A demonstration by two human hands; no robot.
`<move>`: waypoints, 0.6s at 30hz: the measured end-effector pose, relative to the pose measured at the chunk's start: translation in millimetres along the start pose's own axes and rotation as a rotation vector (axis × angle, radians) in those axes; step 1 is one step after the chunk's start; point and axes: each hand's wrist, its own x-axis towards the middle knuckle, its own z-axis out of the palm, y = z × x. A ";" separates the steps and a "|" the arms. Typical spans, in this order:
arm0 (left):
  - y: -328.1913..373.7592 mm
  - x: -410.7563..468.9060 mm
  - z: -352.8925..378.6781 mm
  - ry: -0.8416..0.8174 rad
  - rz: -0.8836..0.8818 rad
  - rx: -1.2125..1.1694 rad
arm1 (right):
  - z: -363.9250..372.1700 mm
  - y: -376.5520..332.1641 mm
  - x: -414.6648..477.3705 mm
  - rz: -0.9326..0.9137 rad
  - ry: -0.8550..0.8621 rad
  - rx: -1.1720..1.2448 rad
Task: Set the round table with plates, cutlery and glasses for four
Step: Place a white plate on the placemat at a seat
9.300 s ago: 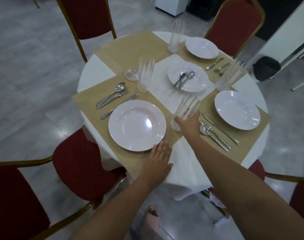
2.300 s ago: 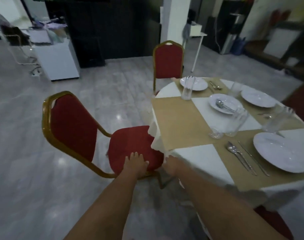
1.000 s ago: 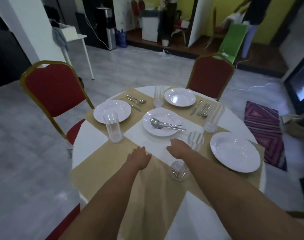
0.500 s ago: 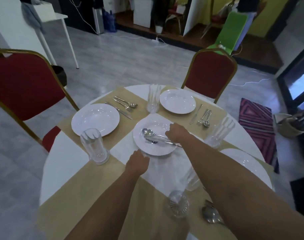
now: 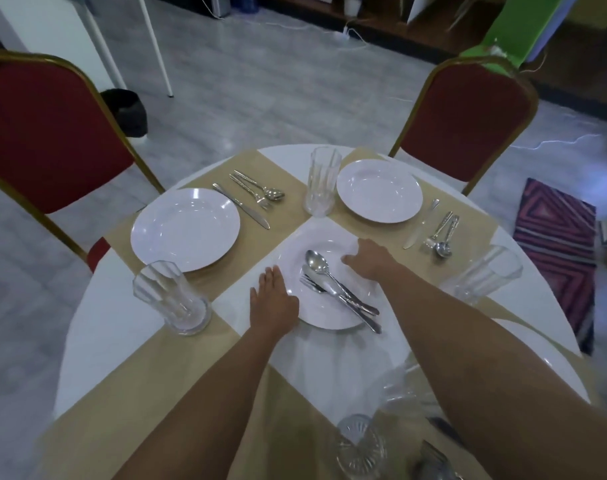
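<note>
White cloth covers the round table (image 5: 101,341), crossed by tan paper mats (image 5: 177,393). Grey tiled floor (image 5: 260,109) lies around it. A red padded chair with a gold frame (image 5: 42,133) stands at ten o'clock, a second red chair (image 5: 464,119) at one, and a striped red rug (image 5: 554,244) lies at three.

At the table's centre sits the white round plate (image 5: 315,317). On it lie a silver spoon, fork and knife (image 5: 336,291), together, with their handles toward five o'clock.

My left hand (image 5: 272,303) lies flat with straight fingers, touching the plate's rim at eight o'clock. My right hand (image 5: 367,259) curls over the rim at two o'clock, thumb on top, gripping it.

A clear ribbed glass (image 5: 172,299) stands at nine o'clock.
</note>
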 end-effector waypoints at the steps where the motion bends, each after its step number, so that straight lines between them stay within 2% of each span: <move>1: 1.0 3.7 -2.0 -0.002 0.001 -0.001 | 2.2 -0.2 0.1 0.007 0.013 -0.007; 4: 4.7 6.0 -1.2 0.075 -0.059 -0.092 | 10.6 4.0 1.2 0.038 0.041 0.063; 7: 9.5 -4.5 7.2 0.204 -0.183 -0.317 | 18.7 4.6 -1.4 0.098 0.050 0.136; 11: 18.2 -19.3 17.6 0.192 -0.177 -0.555 | 24.9 3.3 -8.2 0.185 0.075 0.208; 14: 21.7 -20.3 15.9 0.195 -0.162 -0.590 | 30.9 -0.6 -15.9 0.259 0.075 0.289; 18: 13.6 -19.0 8.9 0.210 -0.236 -0.665 | 46.7 -12.4 -31.6 0.374 0.107 0.382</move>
